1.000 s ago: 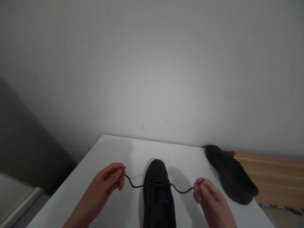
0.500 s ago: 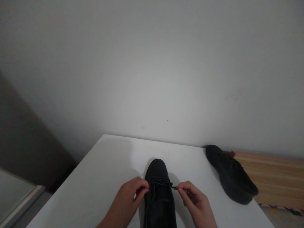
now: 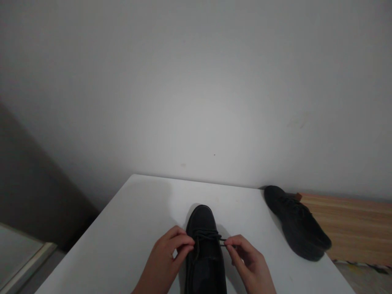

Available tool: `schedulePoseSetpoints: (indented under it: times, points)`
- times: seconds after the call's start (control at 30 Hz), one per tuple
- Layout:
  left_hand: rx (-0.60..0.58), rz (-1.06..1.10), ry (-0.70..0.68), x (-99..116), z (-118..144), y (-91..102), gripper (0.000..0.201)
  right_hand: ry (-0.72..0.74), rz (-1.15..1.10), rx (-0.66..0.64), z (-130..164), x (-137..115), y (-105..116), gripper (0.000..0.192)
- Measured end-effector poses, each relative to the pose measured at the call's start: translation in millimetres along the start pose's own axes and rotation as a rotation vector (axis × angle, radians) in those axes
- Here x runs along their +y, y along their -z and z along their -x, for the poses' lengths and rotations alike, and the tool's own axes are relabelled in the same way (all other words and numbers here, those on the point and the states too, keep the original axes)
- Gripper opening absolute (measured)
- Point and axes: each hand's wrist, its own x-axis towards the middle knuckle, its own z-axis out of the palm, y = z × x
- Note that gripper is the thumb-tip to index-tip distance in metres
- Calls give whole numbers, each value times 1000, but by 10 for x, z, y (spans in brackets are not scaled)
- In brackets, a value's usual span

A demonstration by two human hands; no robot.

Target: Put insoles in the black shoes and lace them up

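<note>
Left hand (image 3: 171,255) and right hand (image 3: 248,261) pinching lace (image 3: 223,241) ends, black shoe (image 3: 204,245) between them

— Over at the far right edge of the white tabletop (image 3: 137,212)?
— A second black shoe (image 3: 298,222), lying angled, toe toward the wall (image 3: 196,90).
— And beyond it?
— Wooden surface (image 3: 352,228), just beside. Plain pale wall behind.

A black shoe (image 3: 204,249) stood toe-away on a white table (image 3: 141,220). The left hand (image 3: 167,259) and right hand (image 3: 249,263) flanked it, each pinching the lace (image 3: 211,239) close to the eyelets. Another shoe (image 3: 295,222) lay at the table's right edge.
</note>
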Motion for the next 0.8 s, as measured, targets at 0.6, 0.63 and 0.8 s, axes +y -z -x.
schedulePoseSetpoints:
  times: [0.6, 0.63, 0.8]
  points:
    - [27, -145, -100, 112, 126, -87, 31, 275, 162, 184, 64, -66, -137, 16]
    - [32, -171, -116, 110, 123, -93, 31, 281, 144, 139, 63, -68, -126, 16]
    - [33, -307, -134, 118, 119, -116, 34, 278, 109, 77, 70, -82, -103, 15]
